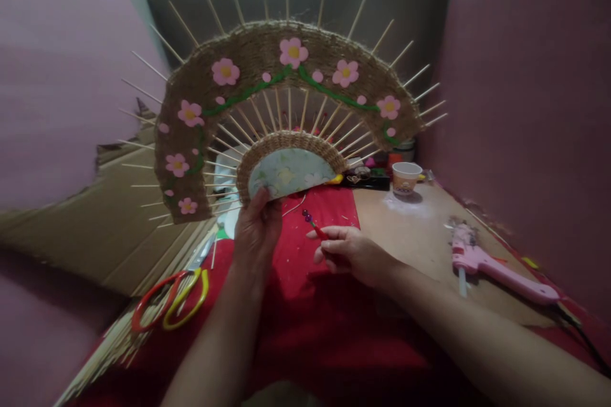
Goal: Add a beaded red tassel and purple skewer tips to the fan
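Observation:
My left hand (259,224) is closed on the lower edge of a large woven fan (286,79), thumb in front, holding it upright. Twine covers its broad band, decorated with pink flowers, small pink dots and green vines. Thin sticks radiate past the band. A pale floral half-circle panel (291,172) fills its centre. Below that panel, my right hand (346,248) pinches a small thin tool (317,229) with a red handle and a dark, rounded tip. The tip stands apart from the fan. Its exact kind is unclear.
Orange-and-yellow-handled scissors (186,299) lie at left beside a bundle of thin sticks (109,356). A pink glue gun (496,270) rests on the board at right, near a small paper cup (406,179). Red cloth (305,331) covers the front; cardboard (100,222) leans at left.

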The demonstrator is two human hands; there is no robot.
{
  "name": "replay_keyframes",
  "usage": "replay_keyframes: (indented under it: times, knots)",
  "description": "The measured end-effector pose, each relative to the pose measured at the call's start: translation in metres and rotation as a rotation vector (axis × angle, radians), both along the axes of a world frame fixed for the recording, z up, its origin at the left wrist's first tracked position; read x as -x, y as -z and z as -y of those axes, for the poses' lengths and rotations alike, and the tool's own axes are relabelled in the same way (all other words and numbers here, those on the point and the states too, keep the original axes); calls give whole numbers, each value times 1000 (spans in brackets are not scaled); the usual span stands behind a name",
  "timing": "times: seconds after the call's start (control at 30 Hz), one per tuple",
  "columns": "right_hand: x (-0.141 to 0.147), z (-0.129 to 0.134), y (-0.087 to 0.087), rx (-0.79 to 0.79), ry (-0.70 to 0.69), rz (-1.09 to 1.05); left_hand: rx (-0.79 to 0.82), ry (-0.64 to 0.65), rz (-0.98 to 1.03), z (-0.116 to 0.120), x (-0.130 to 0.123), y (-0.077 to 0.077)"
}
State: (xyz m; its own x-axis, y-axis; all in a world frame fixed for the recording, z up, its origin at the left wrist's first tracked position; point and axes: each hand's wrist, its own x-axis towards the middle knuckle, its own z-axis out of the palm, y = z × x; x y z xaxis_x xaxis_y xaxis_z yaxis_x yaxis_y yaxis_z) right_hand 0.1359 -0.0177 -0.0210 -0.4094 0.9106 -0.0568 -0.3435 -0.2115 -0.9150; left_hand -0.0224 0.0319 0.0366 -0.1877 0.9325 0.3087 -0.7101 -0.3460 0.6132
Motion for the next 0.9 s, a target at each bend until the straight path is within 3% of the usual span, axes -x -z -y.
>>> replay_keyframes:
  times: [0.3,0.7,0.9]
  knots:
    - [4,0,-1,-121,121,-78,-8,23,2,1,-3,0]
    - [8,-5,1,-37,305,-278,-21,22,11,-2,-2,6]
    - [8,-7,0,123,338,-355,-7,32,31,0,-3,4]
